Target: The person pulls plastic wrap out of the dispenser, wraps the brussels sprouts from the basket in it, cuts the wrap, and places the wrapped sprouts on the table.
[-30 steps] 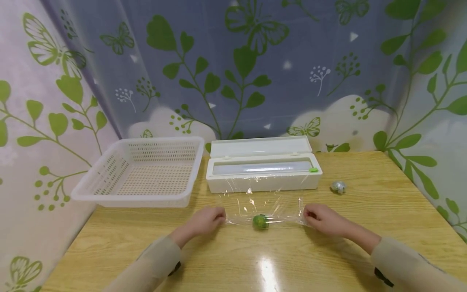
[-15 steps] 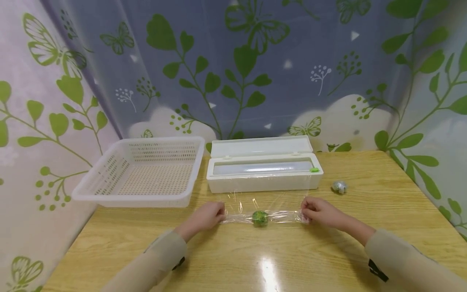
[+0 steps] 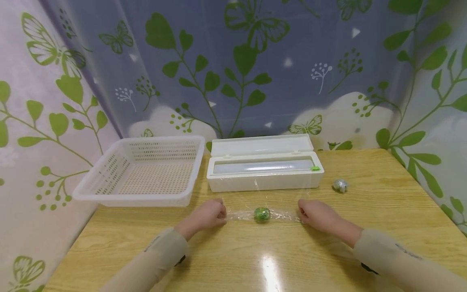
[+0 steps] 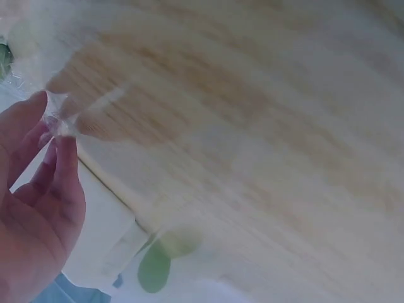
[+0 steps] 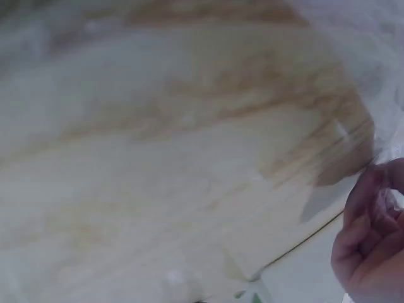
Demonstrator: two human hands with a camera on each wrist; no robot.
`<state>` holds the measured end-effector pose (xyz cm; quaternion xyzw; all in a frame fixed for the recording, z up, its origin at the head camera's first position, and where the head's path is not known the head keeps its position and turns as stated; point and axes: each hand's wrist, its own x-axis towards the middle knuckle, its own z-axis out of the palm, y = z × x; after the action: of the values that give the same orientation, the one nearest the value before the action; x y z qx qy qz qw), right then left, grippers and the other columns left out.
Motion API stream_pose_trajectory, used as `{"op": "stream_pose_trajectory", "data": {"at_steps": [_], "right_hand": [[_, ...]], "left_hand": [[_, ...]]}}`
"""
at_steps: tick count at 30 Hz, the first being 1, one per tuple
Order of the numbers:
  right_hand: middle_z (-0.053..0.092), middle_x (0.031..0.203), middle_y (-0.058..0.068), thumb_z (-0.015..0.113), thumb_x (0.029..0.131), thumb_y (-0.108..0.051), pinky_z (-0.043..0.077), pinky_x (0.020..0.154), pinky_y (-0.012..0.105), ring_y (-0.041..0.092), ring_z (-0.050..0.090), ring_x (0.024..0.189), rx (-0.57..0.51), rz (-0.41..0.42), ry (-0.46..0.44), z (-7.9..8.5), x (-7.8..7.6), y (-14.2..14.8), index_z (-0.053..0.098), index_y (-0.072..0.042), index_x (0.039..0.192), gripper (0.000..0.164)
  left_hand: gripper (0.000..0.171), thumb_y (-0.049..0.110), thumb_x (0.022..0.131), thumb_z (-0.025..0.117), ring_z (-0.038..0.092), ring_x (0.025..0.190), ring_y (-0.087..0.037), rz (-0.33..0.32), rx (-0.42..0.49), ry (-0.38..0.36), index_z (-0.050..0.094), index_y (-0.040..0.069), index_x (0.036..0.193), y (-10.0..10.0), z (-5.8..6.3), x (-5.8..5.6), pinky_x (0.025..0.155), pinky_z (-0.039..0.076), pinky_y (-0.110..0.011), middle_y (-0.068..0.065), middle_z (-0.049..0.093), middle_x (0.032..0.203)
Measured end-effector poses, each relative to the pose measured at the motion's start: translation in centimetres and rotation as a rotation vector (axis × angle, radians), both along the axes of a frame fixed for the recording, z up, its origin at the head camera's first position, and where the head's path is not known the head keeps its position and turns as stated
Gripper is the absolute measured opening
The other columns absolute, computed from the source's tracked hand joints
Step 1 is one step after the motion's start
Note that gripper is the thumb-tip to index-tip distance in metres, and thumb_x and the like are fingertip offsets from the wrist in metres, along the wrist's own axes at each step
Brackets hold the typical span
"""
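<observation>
A small round green object [image 3: 262, 214] sits wrapped in clear plastic wrap [image 3: 282, 215], which stretches sideways between both hands. The left hand [image 3: 211, 213] pinches the wrap's left end; in the left wrist view its thumb and fingers meet on the film. At the other end, the right hand [image 3: 316, 215] grips bunched wrap, also seen in the right wrist view, with its fingers curled. Behind them, the film runs back to a white wrap dispenser box [image 3: 264, 182], whose lid [image 3: 262, 145] stands raised. A roll [image 3: 262, 166] lies inside it, and a green slider [image 3: 315, 168] sits at its right end.
A white perforated plastic basket [image 3: 142, 198] stands at the back left, beside the dispenser. To the dispenser's right lies a small silvery wrapped lump [image 3: 341, 185]. The wooden table [image 3: 219, 259] meets patterned curtains at the back and sides.
The green object has risen slightly in view toward the dispenser, and the wrap around it has become narrower and more bunched. Both hands moved slightly toward the dispenser, the right one also inward.
</observation>
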<state>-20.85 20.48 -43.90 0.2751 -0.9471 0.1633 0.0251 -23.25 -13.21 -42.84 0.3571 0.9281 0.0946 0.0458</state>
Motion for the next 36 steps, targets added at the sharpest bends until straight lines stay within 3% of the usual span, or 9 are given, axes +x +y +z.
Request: {"op": "stream_pose_trajectory", "data": {"at_steps": [4, 8, 11, 14, 19, 26, 30, 33, 36], "right_hand": [[0.038, 0.057, -0.002, 0.064, 0.073, -0.004, 0.031, 0.041, 0.026, 0.013, 0.038, 0.049, 0.128, -0.006, 0.143, 0.3, 0.2, -0.4, 0.044, -0.011, 0.069, 0.022], [0.040, 0.063, -0.002, 0.065, 0.072, 0.000, 0.036, 0.048, 0.027, 0.014, 0.042, 0.057, 0.175, 0.146, 0.253, 0.2, 0.1, -0.4, 0.047, -0.010, 0.069, 0.022], [0.043, 0.068, -0.005, 0.062, 0.074, 0.001, 0.040, 0.052, 0.025, 0.010, 0.045, 0.061, 0.118, 0.257, 0.153, -0.1, 0.0, -0.1, 0.050, -0.011, 0.071, 0.018], [0.044, 0.070, -0.008, 0.061, 0.076, -0.004, 0.040, 0.052, 0.023, 0.007, 0.044, 0.061, 0.040, 0.264, 0.016, -0.2, 0.0, 0.3, 0.052, -0.012, 0.075, 0.013], [0.047, 0.073, -0.007, 0.060, 0.079, -0.002, 0.043, 0.055, 0.024, 0.008, 0.048, 0.065, -0.008, 0.252, -0.022, -0.2, -0.2, 0.6, 0.054, -0.012, 0.076, 0.011], [0.045, 0.068, -0.006, 0.049, 0.086, -0.003, 0.036, 0.052, 0.024, 0.006, 0.040, 0.060, -0.170, 0.119, -0.217, 0.2, -1.0, 1.0, 0.052, -0.009, 0.078, 0.010], [0.045, 0.065, -0.004, 0.048, 0.084, -0.003, 0.035, 0.050, 0.024, 0.008, 0.038, 0.057, -0.219, 0.054, -0.252, 0.6, -1.6, 0.9, 0.053, -0.006, 0.077, 0.009], [0.048, 0.066, -0.003, 0.049, 0.083, -0.004, 0.036, 0.051, 0.025, 0.009, 0.040, 0.057, -0.186, 0.011, -0.255, 0.7, -2.0, 0.7, 0.055, -0.004, 0.078, 0.008], [0.050, 0.067, -0.002, 0.053, 0.081, -0.004, 0.038, 0.052, 0.027, 0.010, 0.043, 0.058, -0.142, -0.024, -0.235, 0.6, -2.4, 0.4, 0.056, -0.004, 0.077, 0.004]], "left_hand": [[0.012, 0.015, 0.078, 0.064, 0.044, 0.063, -0.008, 0.000, -0.047, 0.085, 0.062, 0.016, 0.066, 0.0, -0.1, 0.0, 0.049, 0.037, -0.020, 0.006, 0.043, 0.072], [0.018, 0.010, 0.080, 0.060, 0.043, 0.061, -0.009, -0.014, -0.036, 0.126, 0.058, 0.016, 0.063, -0.1, -0.1, 0.0, 0.046, 0.036, -0.021, 0.005, 0.042, 0.069], [0.017, 0.011, 0.082, 0.059, 0.045, 0.062, -0.010, -0.026, -0.024, 0.122, 0.058, 0.015, 0.065, -0.3, -0.2, -0.1, 0.049, 0.038, -0.023, 0.005, 0.045, 0.068], [0.019, 0.011, 0.085, 0.056, 0.046, 0.060, -0.011, -0.016, -0.017, 0.076, 0.055, 0.014, 0.066, -0.4, -0.3, -0.3, 0.051, 0.039, -0.025, 0.004, 0.048, 0.066], [0.016, 0.011, 0.088, 0.051, 0.047, 0.060, -0.010, 0.037, 0.002, -0.030, 0.055, 0.013, 0.073, -0.5, -0.4, -0.7, 0.054, 0.041, -0.026, 0.004, 0.052, 0.068], [0.013, 0.010, 0.089, 0.049, 0.046, 0.060, -0.010, 0.079, 0.130, -0.212, 0.056, 0.008, 0.078, -0.5, -0.1, -1.2, 0.056, 0.040, -0.027, 0.003, 0.050, 0.067], [0.018, 0.008, 0.090, 0.046, 0.040, 0.055, -0.010, 0.129, 0.204, -0.314, 0.053, 0.005, 0.074, -0.4, -0.1, -1.7, 0.052, 0.035, -0.024, 0.002, 0.045, 0.062], [0.017, 0.007, 0.090, 0.046, 0.041, 0.056, -0.010, 0.186, 0.239, -0.343, 0.055, 0.003, 0.075, -0.2, -0.2, -2.1, 0.051, 0.036, -0.023, 0.001, 0.047, 0.063], [0.013, 0.008, 0.088, 0.049, 0.045, 0.059, -0.011, 0.244, 0.229, -0.323, 0.056, 0.004, 0.078, 0.0, -0.3, -2.5, 0.053, 0.039, -0.024, 0.001, 0.050, 0.066]]}}
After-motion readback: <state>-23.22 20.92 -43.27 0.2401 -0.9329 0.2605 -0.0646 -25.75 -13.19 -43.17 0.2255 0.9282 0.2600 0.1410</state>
